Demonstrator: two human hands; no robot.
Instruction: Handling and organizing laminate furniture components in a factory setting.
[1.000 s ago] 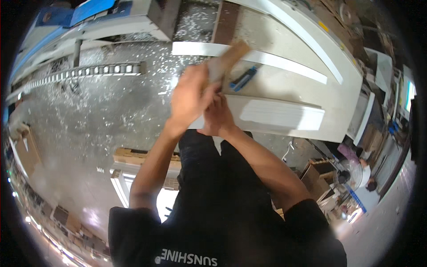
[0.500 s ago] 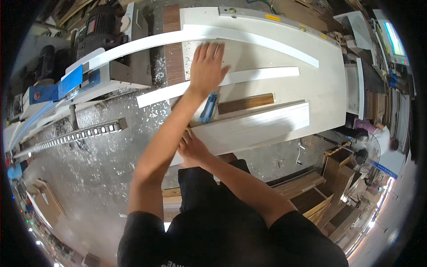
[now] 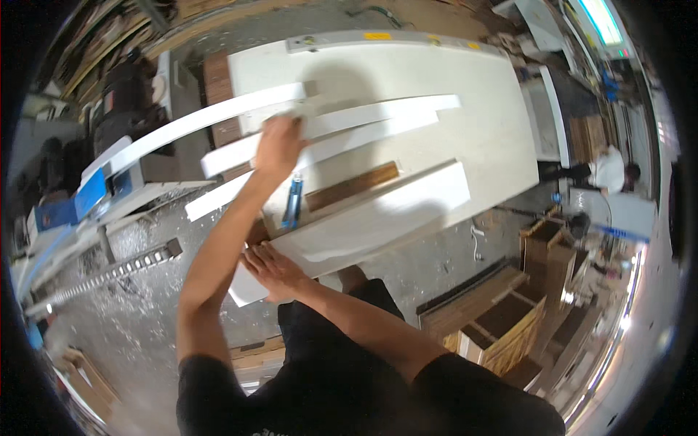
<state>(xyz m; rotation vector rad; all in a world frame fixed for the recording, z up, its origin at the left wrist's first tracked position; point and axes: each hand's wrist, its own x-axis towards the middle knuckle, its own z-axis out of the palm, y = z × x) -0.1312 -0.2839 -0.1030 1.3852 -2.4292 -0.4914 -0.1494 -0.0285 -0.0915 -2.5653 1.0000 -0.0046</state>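
Note:
My left hand (image 3: pixel 281 147) is over the white strips on the table, fingers curled round a thin white strip (image 3: pixel 385 110); motion blur softens its fingertips. A second white strip (image 3: pixel 363 140) slants just nearer, passing under my left wrist. My right hand (image 3: pixel 275 272) spans the left end of a wide white board (image 3: pixel 378 218), fingers bent over its far edge. Between the hands lie a blue utility knife (image 3: pixel 292 202) and a short brown wood piece (image 3: pixel 352 186). Another white strip (image 3: pixel 211 118) reaches from the machine at left onto the table's far left.
The pale worktable (image 3: pixel 480 138) carries a grey level (image 3: pixel 392 40) along its far edge. A machine with blue parts (image 3: pixel 91 192) stands left, beside a slotted metal rail (image 3: pixel 109 272). Brown wooden boxes (image 3: pixel 502 327) sit at lower right. A person (image 3: pixel 607 171) is at far right.
My left hand has come nearer and closed on a strip. The long strip's right part is now apart from the machine-side strip, beside the other strip. The view has shifted.

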